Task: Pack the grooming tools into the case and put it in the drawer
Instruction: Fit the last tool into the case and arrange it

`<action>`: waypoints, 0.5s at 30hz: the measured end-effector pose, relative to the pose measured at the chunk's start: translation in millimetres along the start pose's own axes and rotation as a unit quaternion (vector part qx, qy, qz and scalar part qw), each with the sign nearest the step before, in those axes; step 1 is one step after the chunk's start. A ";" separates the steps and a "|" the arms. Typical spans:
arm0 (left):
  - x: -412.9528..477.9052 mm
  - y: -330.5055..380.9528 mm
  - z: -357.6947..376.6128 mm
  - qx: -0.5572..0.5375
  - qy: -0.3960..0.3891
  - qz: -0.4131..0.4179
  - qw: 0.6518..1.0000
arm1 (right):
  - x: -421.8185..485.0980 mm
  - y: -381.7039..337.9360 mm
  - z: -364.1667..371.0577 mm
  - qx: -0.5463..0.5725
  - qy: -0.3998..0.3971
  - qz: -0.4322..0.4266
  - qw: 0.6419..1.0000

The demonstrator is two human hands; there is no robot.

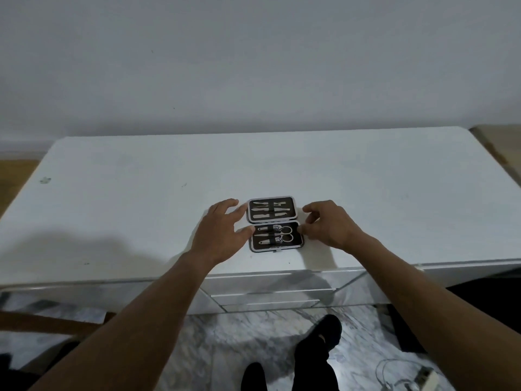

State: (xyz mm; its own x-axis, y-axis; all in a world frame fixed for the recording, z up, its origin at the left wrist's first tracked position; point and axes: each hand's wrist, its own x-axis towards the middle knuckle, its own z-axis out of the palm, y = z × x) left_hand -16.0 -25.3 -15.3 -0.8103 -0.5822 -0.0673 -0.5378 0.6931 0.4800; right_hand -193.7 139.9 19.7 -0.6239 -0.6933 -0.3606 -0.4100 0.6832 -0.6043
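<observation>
A small black grooming case (pixel 275 224) lies open flat near the front edge of the white dresser top (pixel 141 198). Its far half holds several metal tools (pixel 270 211) under a strap. The near half holds clippers, scissors and other metal tools (pixel 275 235). My left hand (pixel 221 234) rests at the case's left side, fingers spread, thumb tip touching the near half's edge. My right hand (pixel 328 224) sits at the right side, fingertips touching the case's right edge. Neither hand lifts the case.
The dresser front below the case shows shut mirrored drawers (pixel 270 292). A white wall stands behind the dresser. Below, a marble-patterned floor, my legs and shoes (pixel 315 354), and a cable with a white plug (pixel 408 376) at the lower right.
</observation>
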 end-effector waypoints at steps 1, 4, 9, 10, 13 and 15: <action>0.2 3.4 -1.1 -0.003 -0.003 -0.010 1.000 | -1.9 -0.2 0.4 0.003 0.000 0.004 1.000; 1.7 14.3 -4.8 -0.054 -0.040 -0.075 0.995 | -6.7 -2.1 2.6 0.013 0.001 0.008 1.000; 3.9 28.7 -8.0 -0.078 -0.047 -0.107 0.990 | -6.6 -6.5 4.8 0.026 0.007 0.013 1.000; 6.1 29.7 -8.1 -0.092 -0.043 -0.107 0.989 | -5.3 -6.5 5.2 0.030 0.004 0.015 0.999; 10.1 37.6 -11.5 -0.162 -0.036 -0.116 0.979 | -2.6 -6.6 6.2 0.048 0.007 0.025 0.999; 12.3 38.6 -11.1 -0.196 -0.020 -0.143 0.970 | -1.7 -7.0 6.7 0.065 0.016 0.031 0.997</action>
State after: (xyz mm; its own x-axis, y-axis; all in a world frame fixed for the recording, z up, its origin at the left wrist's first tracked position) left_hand -44.1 -10.4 12.1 -0.6540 -0.7038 -0.2773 -0.6188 0.2869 0.7313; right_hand -185.3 134.7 19.8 -0.6669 -0.6422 -0.3778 -0.2817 0.6867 -0.6701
